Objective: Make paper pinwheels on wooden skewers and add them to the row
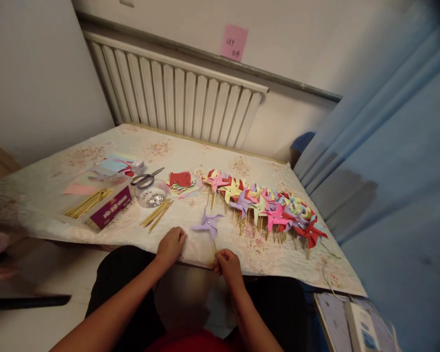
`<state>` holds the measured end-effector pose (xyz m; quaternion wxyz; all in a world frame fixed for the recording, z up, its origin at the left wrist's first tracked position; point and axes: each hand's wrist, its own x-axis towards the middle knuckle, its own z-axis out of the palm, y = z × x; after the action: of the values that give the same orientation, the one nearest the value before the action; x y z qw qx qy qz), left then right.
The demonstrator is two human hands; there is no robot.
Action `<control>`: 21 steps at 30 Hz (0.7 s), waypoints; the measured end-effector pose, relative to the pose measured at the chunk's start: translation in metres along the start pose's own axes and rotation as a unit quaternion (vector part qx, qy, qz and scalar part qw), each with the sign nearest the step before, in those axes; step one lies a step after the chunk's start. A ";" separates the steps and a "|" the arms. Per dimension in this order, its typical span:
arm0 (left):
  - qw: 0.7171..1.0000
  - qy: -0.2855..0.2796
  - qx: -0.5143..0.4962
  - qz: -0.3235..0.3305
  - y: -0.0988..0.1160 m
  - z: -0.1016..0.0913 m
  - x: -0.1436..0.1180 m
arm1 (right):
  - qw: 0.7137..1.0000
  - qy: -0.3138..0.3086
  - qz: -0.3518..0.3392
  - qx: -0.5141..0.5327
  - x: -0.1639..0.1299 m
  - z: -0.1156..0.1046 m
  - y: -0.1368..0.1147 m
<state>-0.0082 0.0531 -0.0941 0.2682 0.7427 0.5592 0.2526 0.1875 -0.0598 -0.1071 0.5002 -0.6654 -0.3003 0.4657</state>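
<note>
A purple paper pinwheel point(209, 223) on a thin wooden stick stands in front of me at the table's near edge. Its stick is pinched low down between the fingers of my right hand point(229, 266). My left hand point(171, 244) rests curled into a fist on the table edge, left of the pinwheel and apart from it. Whatever those curled fingers may hold is hidden. Nearest to that fist lie loose wooden sticks point(157, 215), with a clear dish of small shiny metal pieces point(154, 198) behind them.
Many finished pinwheels point(258, 205) are massed on the right. Scissors point(146, 179), stacked paper squares point(180, 181) and a clear box of sticks point(112, 208) lie left and centre. A radiator point(183, 98) stands behind the table; a blue curtain point(381, 137) hangs right. Another person's blurred hand point(2, 271) is at far left.
</note>
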 end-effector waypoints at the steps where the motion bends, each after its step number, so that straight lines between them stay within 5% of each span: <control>1: 0.998 0.012 0.057 0.021 -0.005 -0.002 0.005 | 1.000 0.001 -0.002 0.002 0.003 -0.001 0.000; 7: 0.962 0.062 0.258 0.060 -0.018 -0.001 0.015 | 1.000 -0.009 -0.003 0.012 0.019 -0.005 -0.002; 21: 0.949 0.063 0.306 0.053 -0.020 0.004 0.013 | 1.000 -0.024 -0.009 -0.008 0.018 -0.007 0.002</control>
<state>-0.0167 0.0699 -0.1095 -0.0215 0.8002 0.5852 0.1297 0.2011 -0.0475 -0.1145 0.4920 -0.6552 -0.3218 0.4745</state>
